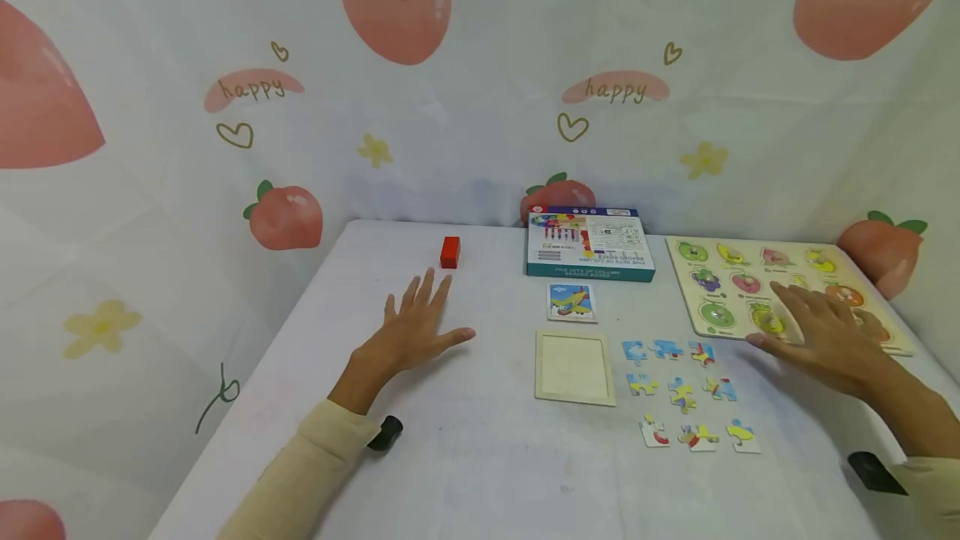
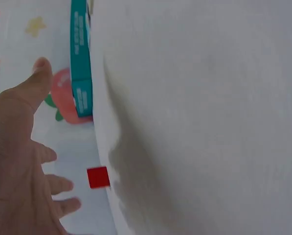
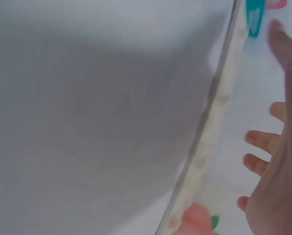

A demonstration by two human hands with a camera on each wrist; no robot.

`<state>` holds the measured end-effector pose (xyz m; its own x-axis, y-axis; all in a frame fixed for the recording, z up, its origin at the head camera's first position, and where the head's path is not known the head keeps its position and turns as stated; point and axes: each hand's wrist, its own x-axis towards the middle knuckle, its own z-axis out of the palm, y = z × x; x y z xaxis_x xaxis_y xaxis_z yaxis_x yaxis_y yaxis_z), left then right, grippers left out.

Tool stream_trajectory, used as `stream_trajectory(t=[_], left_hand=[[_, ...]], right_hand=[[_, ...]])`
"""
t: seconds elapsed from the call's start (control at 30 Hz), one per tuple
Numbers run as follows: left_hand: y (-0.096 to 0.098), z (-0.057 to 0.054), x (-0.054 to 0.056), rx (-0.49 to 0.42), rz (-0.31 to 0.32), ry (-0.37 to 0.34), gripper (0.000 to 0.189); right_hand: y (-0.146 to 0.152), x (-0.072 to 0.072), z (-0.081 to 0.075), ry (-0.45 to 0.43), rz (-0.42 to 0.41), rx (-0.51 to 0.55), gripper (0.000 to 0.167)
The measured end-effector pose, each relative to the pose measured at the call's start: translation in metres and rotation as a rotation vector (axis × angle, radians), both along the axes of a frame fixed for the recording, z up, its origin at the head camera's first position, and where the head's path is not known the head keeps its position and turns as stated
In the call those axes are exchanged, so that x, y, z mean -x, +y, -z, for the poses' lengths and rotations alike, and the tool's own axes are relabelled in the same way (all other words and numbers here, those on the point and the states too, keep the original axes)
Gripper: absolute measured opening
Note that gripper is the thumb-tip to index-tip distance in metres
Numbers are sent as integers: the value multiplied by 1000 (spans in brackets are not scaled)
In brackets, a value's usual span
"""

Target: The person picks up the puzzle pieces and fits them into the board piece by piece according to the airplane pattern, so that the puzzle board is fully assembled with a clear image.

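My left hand (image 1: 408, 332) hovers over the left part of the table with its fingers spread, holding nothing. Just beyond its fingertips stands a red block (image 1: 450, 252), also visible in the left wrist view. Over the front edge of the wooden fruit puzzle board (image 1: 712, 290) is my right hand (image 1: 828, 336), its fingers apart and nothing held. Between the hands lie a square wooden puzzle frame (image 1: 575, 400), several loose jigsaw pieces (image 1: 682, 396) and a small airplane picture tile (image 1: 572, 302). In the right wrist view the fingers (image 3: 263, 142) are stretched out near the board's edge.
A flat cardboard box (image 1: 590, 244) with a teal side lies at the back of the white table (image 1: 480, 473). Behind it hangs a white cloth (image 1: 480, 132) printed with peaches. Dark wrist cameras (image 1: 386, 433) sit beside the sleeves (image 1: 307, 469).
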<state>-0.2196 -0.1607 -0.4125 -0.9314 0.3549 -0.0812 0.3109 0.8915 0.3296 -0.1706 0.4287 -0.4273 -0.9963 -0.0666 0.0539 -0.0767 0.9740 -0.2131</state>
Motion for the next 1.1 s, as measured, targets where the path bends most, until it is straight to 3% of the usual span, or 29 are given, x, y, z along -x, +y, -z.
stream_trajectory(t=[0.17, 0.33, 0.53, 0.8, 1.1], left_hand=[[22, -3, -3, -92, 106, -49, 102], [46, -7, -14, -166, 192, -137, 95], [72, -2, -25, -186, 269, -244, 97], [92, 5, -29, -100, 275, -251, 104], [96, 9, -29, -68, 273, -220, 104]], right_hand=[[-31, 2, -9, -20, -63, -10, 104], [-67, 6, -17, -36, -138, -14, 96], [-106, 8, -18, -35, -246, 48, 80], [-138, 14, -14, -47, -334, 140, 55], [-151, 18, -9, -102, -369, 158, 34]])
